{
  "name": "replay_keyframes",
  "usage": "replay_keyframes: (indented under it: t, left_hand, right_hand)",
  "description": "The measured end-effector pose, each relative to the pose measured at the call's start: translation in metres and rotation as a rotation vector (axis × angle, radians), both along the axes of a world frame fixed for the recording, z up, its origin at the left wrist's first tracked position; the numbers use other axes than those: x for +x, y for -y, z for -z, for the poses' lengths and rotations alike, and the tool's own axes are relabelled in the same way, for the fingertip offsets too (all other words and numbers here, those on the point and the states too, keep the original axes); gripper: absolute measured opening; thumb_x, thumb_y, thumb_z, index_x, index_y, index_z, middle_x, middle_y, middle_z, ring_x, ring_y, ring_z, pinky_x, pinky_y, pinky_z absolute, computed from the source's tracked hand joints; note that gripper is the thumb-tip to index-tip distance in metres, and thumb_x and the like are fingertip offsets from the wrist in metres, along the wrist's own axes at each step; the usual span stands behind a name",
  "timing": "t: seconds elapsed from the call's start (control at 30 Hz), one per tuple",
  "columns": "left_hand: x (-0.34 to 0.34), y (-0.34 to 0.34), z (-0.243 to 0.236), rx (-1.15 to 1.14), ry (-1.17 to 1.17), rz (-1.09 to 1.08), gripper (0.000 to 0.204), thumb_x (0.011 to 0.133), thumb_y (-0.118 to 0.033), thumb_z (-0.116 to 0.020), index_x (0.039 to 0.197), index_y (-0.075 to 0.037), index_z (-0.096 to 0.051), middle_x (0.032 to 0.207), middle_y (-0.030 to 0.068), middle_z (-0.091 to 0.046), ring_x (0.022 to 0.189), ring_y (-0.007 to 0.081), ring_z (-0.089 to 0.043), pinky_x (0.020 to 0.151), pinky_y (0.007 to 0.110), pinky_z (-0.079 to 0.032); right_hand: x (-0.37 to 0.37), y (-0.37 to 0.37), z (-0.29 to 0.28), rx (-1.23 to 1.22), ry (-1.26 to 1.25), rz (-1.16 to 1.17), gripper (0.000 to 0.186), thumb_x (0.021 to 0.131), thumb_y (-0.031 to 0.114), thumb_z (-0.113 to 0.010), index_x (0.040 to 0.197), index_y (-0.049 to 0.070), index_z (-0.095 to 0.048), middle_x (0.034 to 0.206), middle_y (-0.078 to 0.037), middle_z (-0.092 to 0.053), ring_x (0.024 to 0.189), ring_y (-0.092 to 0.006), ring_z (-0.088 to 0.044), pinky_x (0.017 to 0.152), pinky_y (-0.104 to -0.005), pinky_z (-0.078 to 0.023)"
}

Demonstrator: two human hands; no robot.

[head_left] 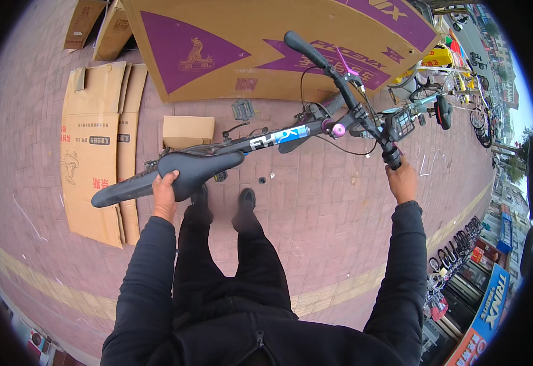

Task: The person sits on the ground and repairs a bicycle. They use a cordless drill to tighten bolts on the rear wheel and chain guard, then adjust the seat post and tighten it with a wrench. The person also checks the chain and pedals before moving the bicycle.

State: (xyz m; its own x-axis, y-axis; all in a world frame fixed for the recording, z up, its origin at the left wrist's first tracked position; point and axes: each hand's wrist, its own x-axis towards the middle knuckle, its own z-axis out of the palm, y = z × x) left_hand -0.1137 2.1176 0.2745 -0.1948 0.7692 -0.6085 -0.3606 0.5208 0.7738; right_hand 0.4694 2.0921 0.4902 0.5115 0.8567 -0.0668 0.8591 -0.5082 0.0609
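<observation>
A bicycle with a black frame (275, 141) bearing a white and blue patch stands across in front of me. My left hand (164, 194) is closed on the near edge of its black saddle (202, 166), part of the fingers hidden beneath. Behind the saddle a long black mudguard (123, 189) sticks out to the left. On the right, my right hand (404, 181) is wrapped round the near end of the handlebar (373, 125), at the grip. The handlebar's far grip (305, 49) points away from me. A pedal (243, 110) shows beyond the frame.
A large brown and purple carton (266, 36) stands just beyond the bicycle. Flattened cardboard (93, 165) lies at left, and a small cardboard box (188, 129) sits behind the saddle. More bicycles (480, 119) and shopfronts (492, 299) line the right. Underfoot is paved brick (315, 244).
</observation>
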Motion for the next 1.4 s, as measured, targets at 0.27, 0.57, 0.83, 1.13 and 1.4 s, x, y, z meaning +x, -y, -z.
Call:
replay_keyframes:
  t: [0.27,0.57,0.83,1.13,1.4]
  left_hand:
    - [-0.009,-0.012,-0.010,0.061,-0.002,-0.002,0.046,0.091,-0.024,-0.072,0.122,0.007,-0.061,0.112,0.0126,-0.068,0.099,0.0200,-0.065,0.091,0.031,-0.051]
    - [-0.048,-0.019,0.005,0.044,0.032,0.014,0.041,0.095,-0.030,-0.069,0.120,0.002,-0.064,0.106,0.0079,-0.069,0.095,0.0168,-0.064,0.086,0.029,-0.050]
    - [-0.141,-0.015,-0.024,0.023,-0.237,-0.097,0.028,0.097,-0.022,-0.066,0.111,0.002,-0.068,0.095,0.0076,-0.072,0.086,0.0127,-0.066,0.075,0.026,-0.051]
    - [-0.245,-0.075,-0.023,-0.151,-0.447,0.193,0.023,0.095,-0.014,-0.061,0.107,0.004,-0.071,0.090,0.0074,-0.072,0.075,0.0162,-0.068,0.070,0.031,-0.056]
    - [-0.276,-0.194,0.140,0.143,-1.180,1.734,0.027,0.090,-0.014,-0.061,0.096,0.008,-0.074,0.091,0.0219,-0.074,0.081,0.0258,-0.074,0.070,0.039,-0.058]
  right_hand:
    - [-0.018,-0.017,-0.022,0.002,-0.035,-0.044,0.063,0.077,0.028,-0.084,0.128,0.000,-0.058,0.107,-0.026,-0.070,0.099,-0.0457,-0.067,0.082,-0.0520,-0.052]
    - [-0.112,0.013,-0.028,0.292,0.101,-0.391,0.054,0.084,0.014,-0.078,0.130,-0.002,-0.056,0.126,-0.021,-0.061,0.120,-0.0412,-0.055,0.102,-0.0467,-0.044]
    - [-0.257,0.064,0.067,0.002,-0.554,-0.369,0.045,0.081,0.015,-0.081,0.119,-0.003,-0.065,0.117,-0.023,-0.068,0.106,-0.0387,-0.066,0.093,-0.0439,-0.053]
    - [-0.331,0.079,0.133,-0.357,-1.004,-0.291,0.039,0.085,0.017,-0.076,0.117,-0.004,-0.068,0.110,-0.022,-0.072,0.095,-0.0325,-0.074,0.083,-0.0382,-0.058]
    - [-0.353,0.127,0.159,-0.391,-0.844,0.119,0.031,0.089,0.012,-0.072,0.112,-0.007,-0.067,0.101,-0.020,-0.075,0.093,-0.0260,-0.075,0.082,-0.0342,-0.059]
